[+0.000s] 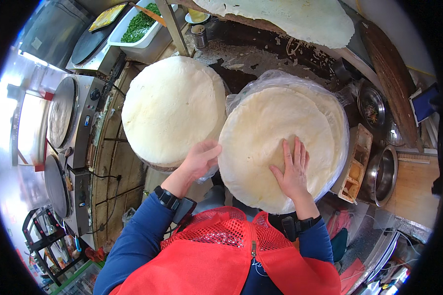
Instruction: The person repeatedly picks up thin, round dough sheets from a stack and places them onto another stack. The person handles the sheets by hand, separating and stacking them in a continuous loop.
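Two stacks of thin round flatbreads lie side by side before me. The left stack point(173, 110) is paler and rests on a round brown base. The right stack point(277, 118) sits in clear plastic wrap point(302, 79). My left hand point(203, 158) pinches the left edge of the top flatbread on the right stack, thumb against the rim. My right hand point(292, 167) lies flat on that same flatbread with its fingers spread. Part of the wrap hangs below my left hand.
Round griddles point(62, 112) line the left side. A white tub of chopped greens point(140, 25) and a shaker point(199, 37) stand at the back. At right are a divided wooden box point(355, 164), a steel bowl point(382, 175) and a long brown board point(391, 81). A large pale sheet point(299, 18) hangs over the back edge.
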